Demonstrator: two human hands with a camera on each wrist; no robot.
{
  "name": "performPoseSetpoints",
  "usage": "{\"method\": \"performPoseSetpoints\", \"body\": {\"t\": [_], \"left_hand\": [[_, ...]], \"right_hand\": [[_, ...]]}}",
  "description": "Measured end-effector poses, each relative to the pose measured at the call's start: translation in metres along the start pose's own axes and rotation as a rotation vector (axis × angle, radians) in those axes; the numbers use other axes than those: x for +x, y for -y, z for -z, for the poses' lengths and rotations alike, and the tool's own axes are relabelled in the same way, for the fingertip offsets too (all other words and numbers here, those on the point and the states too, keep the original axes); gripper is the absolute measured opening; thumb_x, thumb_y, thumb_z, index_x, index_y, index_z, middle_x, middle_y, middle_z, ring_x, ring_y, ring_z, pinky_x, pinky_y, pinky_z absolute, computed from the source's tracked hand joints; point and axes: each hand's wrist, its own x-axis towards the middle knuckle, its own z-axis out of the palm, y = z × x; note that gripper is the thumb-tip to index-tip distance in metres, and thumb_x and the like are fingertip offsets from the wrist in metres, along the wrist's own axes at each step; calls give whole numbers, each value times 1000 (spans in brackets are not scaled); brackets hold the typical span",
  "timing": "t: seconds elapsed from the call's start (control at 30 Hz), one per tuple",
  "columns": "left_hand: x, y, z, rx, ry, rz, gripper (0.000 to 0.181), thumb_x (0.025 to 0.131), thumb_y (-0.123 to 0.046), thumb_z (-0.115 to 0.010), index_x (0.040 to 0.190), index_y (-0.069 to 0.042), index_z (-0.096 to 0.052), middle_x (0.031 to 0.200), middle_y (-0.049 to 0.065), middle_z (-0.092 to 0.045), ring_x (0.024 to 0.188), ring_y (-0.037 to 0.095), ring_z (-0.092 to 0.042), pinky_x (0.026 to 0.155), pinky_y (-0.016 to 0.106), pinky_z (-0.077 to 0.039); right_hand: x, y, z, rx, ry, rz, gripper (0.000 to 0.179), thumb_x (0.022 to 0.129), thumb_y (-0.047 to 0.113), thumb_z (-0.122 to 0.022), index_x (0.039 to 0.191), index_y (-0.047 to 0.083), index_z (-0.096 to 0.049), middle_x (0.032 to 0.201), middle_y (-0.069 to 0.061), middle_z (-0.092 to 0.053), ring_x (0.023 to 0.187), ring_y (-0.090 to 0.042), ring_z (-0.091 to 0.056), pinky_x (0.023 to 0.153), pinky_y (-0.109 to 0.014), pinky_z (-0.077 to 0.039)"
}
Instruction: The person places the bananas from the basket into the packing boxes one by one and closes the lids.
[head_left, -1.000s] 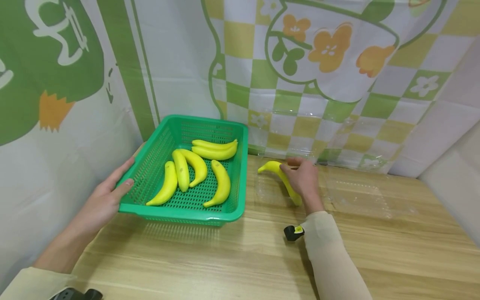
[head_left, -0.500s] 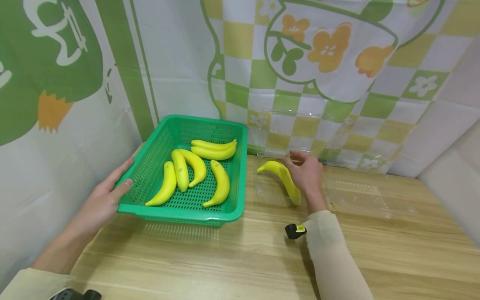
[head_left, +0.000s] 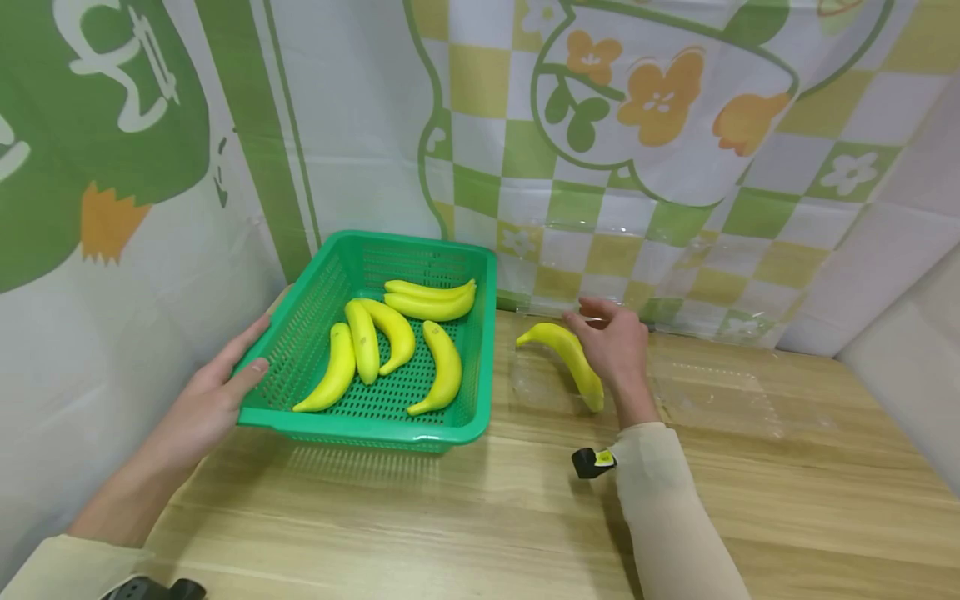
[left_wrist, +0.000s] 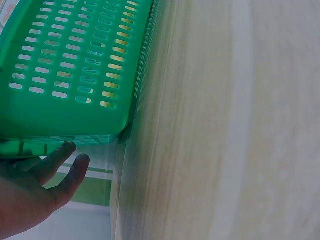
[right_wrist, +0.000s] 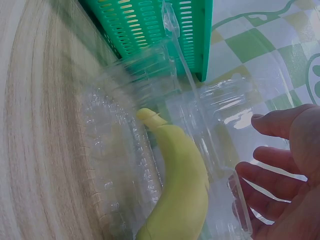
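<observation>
My left hand (head_left: 213, 392) grips the left rim of a green plastic basket (head_left: 486, 358), thumb on top and fingers outside. Several yellow bananas (head_left: 442, 367) lie inside it. To the right, a single banana (head_left: 566, 350) rests in a clear plastic container (head_left: 525, 383). Beside that banana is my right hand (head_left: 618, 346); in the right wrist view its fingers are spread, apart from the banana (right_wrist: 180, 185), at the clear container's edge. Whether the fingertips touch the plastic I cannot tell.
The clear container's raised lid (head_left: 622, 258) leans toward the patterned cloth (head_left: 517, 125) behind. Another clear plastic part (head_left: 720, 392) lies right of my right hand on the wooden table (head_left: 510, 517). A white wall (head_left: 922, 325) bounds the right side.
My right hand has let go of the banana and shifted slightly right and back from it. The banana stays in the clear container. My left hand and the basket have not visibly moved.
</observation>
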Motion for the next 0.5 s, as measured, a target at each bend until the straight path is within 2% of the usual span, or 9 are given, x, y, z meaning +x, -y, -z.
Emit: {"method": "performPoseSetpoints", "body": {"t": [0.23,0.4,0.5], "left_hand": [[0,-1,0,-2,1,9,59,107,-40,-37,159,-37,-8,166,10,-4,150,42,2,113,73,-1],[0,-1,0,-9,0,9,60,107,-40,-37,159,-37,-8,166,10,-4,151,40,2,114,71,-2],[0,-1,0,-11,1,8,60,107,-40,-38,159,-36,-9,166,10,-4,151,39,1,115,70,-2]], "right_hand": [[-2,4,0,10,27,3,48,89,48,-70,130,22,-66,125,-1,-70,113,-21,-68,93,-40,-55],[-5,10,1,52,70,-20,53,87,56,-69,130,24,-66,126,2,-68,117,-20,-64,92,-41,-55],[-6,13,0,84,84,-23,53,87,55,-70,129,23,-66,126,2,-68,117,-20,-63,91,-41,-56]]}}
